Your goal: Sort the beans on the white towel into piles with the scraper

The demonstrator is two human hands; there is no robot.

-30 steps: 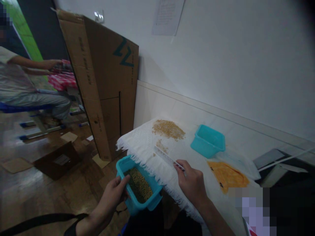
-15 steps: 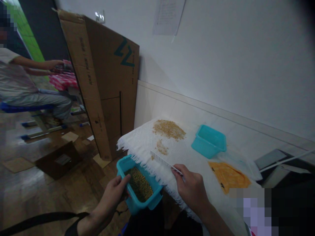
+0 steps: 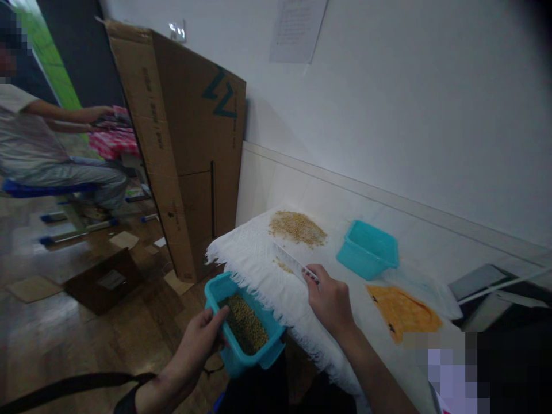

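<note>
My left hand (image 3: 206, 336) grips the near-left rim of a turquoise plastic bin (image 3: 273, 349), thumb over the edge. Soybeans (image 3: 245, 319) fill its lower part. The bin is held against the table's edge, just below the fringe of a white cloth (image 3: 241, 253). In my right hand (image 3: 330, 299) is a thin white flat strip (image 3: 290, 259), ruler-like with dark marks near my fingers; its exact kind is unclear. The strip stands on edge over the cloth, with a few loose soybeans (image 3: 282, 265) at its far side. Farther back lies a larger spread of soybeans (image 3: 298, 227).
A second turquoise bin (image 3: 366, 253) stands on the table near the wall. An orange cloth (image 3: 403, 313) and a clear plastic lid (image 3: 437, 296) lie to its right. A tall cardboard box (image 3: 198, 138) leans at left. Beyond it sits another person (image 3: 34, 138).
My right hand has moved the white strip away from the cloth's edge, back toward the bean spread, and the strip now covers part of the small bean group. The left hand and bin stay put.
</note>
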